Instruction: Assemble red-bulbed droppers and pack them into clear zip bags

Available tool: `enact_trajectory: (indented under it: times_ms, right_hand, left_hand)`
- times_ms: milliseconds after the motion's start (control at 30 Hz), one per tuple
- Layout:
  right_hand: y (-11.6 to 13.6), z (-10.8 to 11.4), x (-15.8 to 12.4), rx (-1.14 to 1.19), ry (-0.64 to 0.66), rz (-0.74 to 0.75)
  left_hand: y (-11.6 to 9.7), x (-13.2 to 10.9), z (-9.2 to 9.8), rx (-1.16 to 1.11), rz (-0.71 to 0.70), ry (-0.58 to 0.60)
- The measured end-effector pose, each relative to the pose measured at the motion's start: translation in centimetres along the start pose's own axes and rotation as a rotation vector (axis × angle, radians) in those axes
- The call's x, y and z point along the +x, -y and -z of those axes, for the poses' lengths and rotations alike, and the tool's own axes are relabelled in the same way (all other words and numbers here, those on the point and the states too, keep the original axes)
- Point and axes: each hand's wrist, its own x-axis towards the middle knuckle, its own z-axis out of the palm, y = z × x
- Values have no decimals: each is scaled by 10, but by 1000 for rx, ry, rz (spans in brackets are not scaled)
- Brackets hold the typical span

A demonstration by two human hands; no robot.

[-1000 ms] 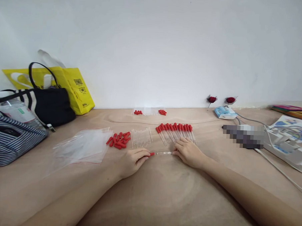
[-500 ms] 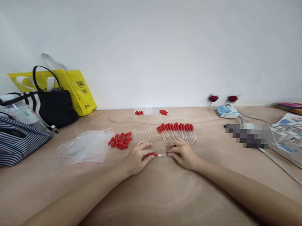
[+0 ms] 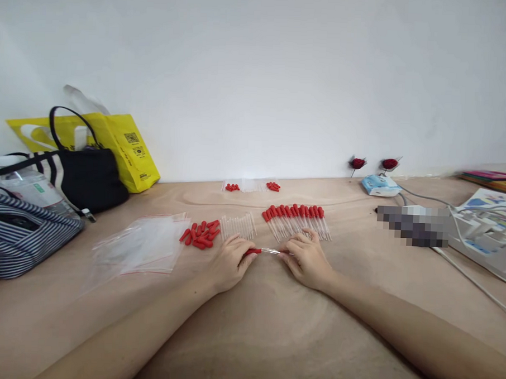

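Observation:
Between finger and thumb, my left hand (image 3: 233, 262) pinches a red rubber dropper bulb (image 3: 255, 250). My right hand (image 3: 304, 257) is closed on a clear glass dropper tube (image 3: 270, 251), whose left end meets the bulb's open end. How far the tube sits inside the bulb I cannot tell. Just beyond my right hand lies a row of droppers with red bulbs (image 3: 294, 211). Loose clear tubes (image 3: 238, 226) lie past my left hand, and a pile of loose red bulbs (image 3: 200, 234) is left of them.
Clear zip bags (image 3: 145, 245) lie flat on the wooden table (image 3: 272, 335) at left. Behind them stand a striped bag (image 3: 24, 238), a black bag (image 3: 90, 177) and a yellow bag (image 3: 139, 156). A tissue pack (image 3: 381, 185) and cables are at right. Another bag with red bulbs (image 3: 232, 187) lies by the wall.
The bulb and the tube have come together; a gap showed between them before. Both have risen slightly in the picture, and the view has shifted a little.

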Motion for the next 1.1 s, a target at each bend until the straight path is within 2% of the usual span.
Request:
enact_trajectory:
  times_ms: [133, 333, 400, 567, 733, 900, 1100]
  right_hand:
    - [4, -4, 1, -13, -37, 25]
    - [22, -9, 1, -34, -92, 26]
    - [26, -10, 1, -26, -87, 45]
    - [24, -9, 2, -22, -76, 134]
    - [15, -6, 4, -81, -61, 223]
    - [14, -3, 3, -26, -1, 167]
    - [17, -4, 5, 54, 63, 117]
  left_hand:
    - [1, 1, -1, -29, 35, -25]
    - [2, 1, -3, -182, 280, -91]
    - [2, 1, -3, -232, 306, -112]
    - [2, -1, -2, -196, 212, -119]
    - [-3, -3, 1, -45, 63, -44]
    - [-10, -5, 1, 60, -60, -43]
    - [-13, -5, -1, 64, -128, -34]
